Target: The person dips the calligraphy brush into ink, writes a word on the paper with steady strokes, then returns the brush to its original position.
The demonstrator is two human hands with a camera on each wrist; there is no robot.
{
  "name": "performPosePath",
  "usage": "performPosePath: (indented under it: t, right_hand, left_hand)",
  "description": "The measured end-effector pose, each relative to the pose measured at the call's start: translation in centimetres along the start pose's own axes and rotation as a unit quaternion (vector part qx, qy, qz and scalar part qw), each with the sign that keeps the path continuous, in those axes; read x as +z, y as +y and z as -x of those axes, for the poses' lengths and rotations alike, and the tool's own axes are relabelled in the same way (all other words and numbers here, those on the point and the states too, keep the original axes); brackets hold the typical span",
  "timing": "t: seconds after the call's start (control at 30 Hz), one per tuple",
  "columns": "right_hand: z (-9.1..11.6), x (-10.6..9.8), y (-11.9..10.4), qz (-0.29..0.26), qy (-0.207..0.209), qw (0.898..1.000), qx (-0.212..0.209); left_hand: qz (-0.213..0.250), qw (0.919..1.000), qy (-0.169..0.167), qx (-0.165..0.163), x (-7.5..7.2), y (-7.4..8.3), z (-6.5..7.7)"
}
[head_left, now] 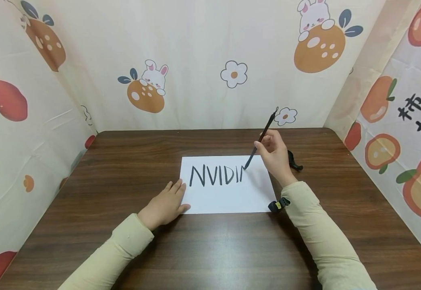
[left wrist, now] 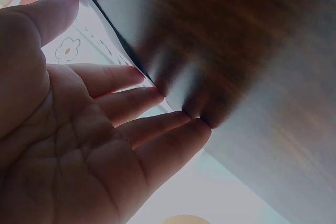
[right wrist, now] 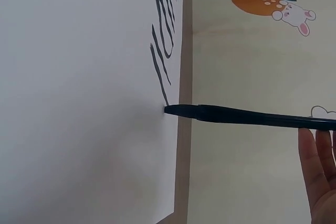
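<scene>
A white sheet of paper point(head_left: 228, 199) lies on the wooden table, bearing the brushed black letters "NVIDI" point(head_left: 214, 176) and a slanted stroke after them. My right hand point(head_left: 274, 155) pinches a dark calligraphy brush point(right wrist: 236, 115) by its handle, well above the bristles. The brush leans, its tip right at the upper end of that last stroke, near the sheet's far edge. At the paper's left edge, my left hand point(head_left: 164, 203) lies palm down, fingers straight and fingertips on the margin. From below, the left wrist view shows the palm and spread fingers point(left wrist: 173, 145).
Partly hidden behind the right hand, a curved black object point(head_left: 295, 162) lies on the table point(head_left: 130, 157). A small black device point(head_left: 278, 205) is strapped at the right wrist. Curtains point(head_left: 195, 48) printed with fruit and rabbits surround the table at the back and sides.
</scene>
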State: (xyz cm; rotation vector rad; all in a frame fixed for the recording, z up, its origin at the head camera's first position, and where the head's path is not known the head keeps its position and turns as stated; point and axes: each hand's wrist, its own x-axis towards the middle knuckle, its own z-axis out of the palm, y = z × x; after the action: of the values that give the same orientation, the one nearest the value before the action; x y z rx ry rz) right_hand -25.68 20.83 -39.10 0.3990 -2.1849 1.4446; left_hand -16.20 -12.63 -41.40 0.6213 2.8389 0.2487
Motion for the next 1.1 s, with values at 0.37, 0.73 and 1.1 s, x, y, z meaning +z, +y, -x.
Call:
performPosePath:
  t: [0.37,0.73,1.1]
  right_hand:
    - [0.4,-0.8,-0.5,0.010,-0.033,0.999,0.003]
    - [0.8,-1.6,-0.9,0.026,-0.062,0.998,0.004]
    - [1.2,-2.3,-1.6,0.011,-0.088,0.996,0.028]
  left_hand:
    - [0.001,1.0000,-0.004,-0.004,0.0,0.0,0.0]
    - [-0.001,1.0000,-0.004,-0.002,0.0,0.0,0.0]
    - [0.000,1.0000,-0.005,-0.003,0.0,0.0,0.0]
